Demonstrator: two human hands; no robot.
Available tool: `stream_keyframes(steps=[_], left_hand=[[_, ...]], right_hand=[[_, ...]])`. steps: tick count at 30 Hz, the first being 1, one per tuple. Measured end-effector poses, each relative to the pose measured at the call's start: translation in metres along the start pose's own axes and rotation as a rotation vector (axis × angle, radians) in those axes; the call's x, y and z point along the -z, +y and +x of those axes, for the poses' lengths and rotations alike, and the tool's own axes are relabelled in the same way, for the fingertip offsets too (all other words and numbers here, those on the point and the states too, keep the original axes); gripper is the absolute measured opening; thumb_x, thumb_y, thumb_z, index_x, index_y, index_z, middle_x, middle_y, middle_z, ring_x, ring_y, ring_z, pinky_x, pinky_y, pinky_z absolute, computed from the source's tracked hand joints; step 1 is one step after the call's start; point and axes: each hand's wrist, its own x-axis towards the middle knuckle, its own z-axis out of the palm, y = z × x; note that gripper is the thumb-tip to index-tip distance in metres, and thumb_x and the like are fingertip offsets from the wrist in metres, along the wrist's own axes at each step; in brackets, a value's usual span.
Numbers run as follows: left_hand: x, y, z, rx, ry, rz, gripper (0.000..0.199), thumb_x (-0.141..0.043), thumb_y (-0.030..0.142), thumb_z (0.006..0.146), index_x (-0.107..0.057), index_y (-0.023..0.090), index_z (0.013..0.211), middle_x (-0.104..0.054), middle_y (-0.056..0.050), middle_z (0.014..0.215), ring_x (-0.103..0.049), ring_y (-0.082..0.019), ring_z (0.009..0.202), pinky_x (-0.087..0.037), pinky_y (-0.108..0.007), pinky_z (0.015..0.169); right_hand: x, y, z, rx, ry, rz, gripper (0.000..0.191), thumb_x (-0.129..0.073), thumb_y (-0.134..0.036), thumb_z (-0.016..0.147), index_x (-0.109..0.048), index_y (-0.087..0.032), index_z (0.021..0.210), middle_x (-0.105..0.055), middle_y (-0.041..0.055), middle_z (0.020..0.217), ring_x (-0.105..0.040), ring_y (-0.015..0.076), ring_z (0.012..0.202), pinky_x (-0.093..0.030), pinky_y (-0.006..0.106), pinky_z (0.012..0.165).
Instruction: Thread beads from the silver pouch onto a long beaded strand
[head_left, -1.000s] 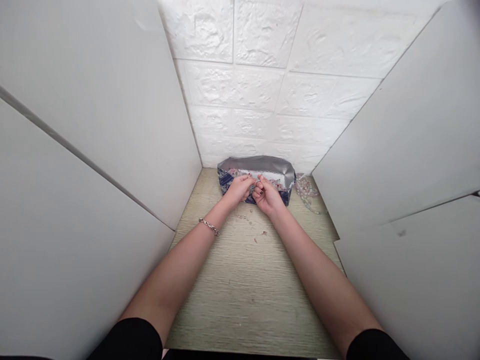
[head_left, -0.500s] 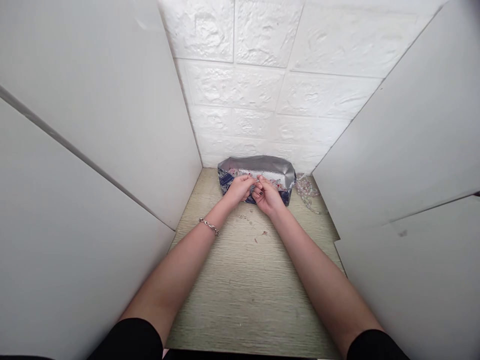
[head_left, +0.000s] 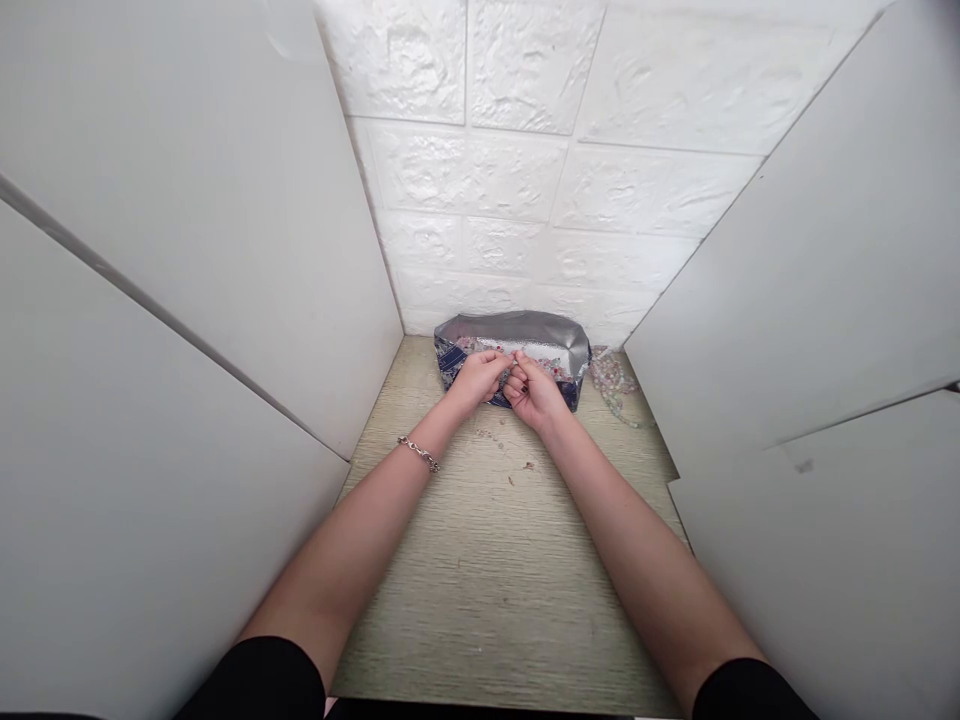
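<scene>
My left hand [head_left: 481,380] and my right hand [head_left: 534,390] meet fingertip to fingertip over the front edge of an open bag [head_left: 574,350]. The bag is silver inside and blue patterned outside, and small pink, red and clear beads [head_left: 555,368] lie in it. Both hands are closed in a pinch; what sits between the fingertips is too small to name. A chain bracelet [head_left: 418,453] circles my left wrist.
Strands of pastel beads [head_left: 613,380] lie right of the bag. Loose beads [head_left: 491,436] and small brown bits [head_left: 529,466] are on the wooden tabletop [head_left: 487,580]. White panels [head_left: 300,250] flank both sides, with a white brick-pattern wall [head_left: 517,170] behind.
</scene>
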Motion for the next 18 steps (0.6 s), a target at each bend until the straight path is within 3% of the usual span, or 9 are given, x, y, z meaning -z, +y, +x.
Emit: stream_keyframes(steps=[18], left_hand=[[0.0007,-0.0031,0.0018,0.001,-0.002,-0.004,0.018,-0.052,0.032,0.071,-0.046,0.016,0.067,-0.026,0.010,0.037,-0.019,-0.001,0.028,-0.012,-0.015,0.031]], right_hand=[[-0.0011,0.0006,0.0011,0.029,0.040,-0.012,0.017,-0.055,-0.022,0.072,-0.041,-0.016,0.064,-0.026,-0.0104,0.041,-0.021,0.0011,0.033,-0.020,0.013,0.031]])
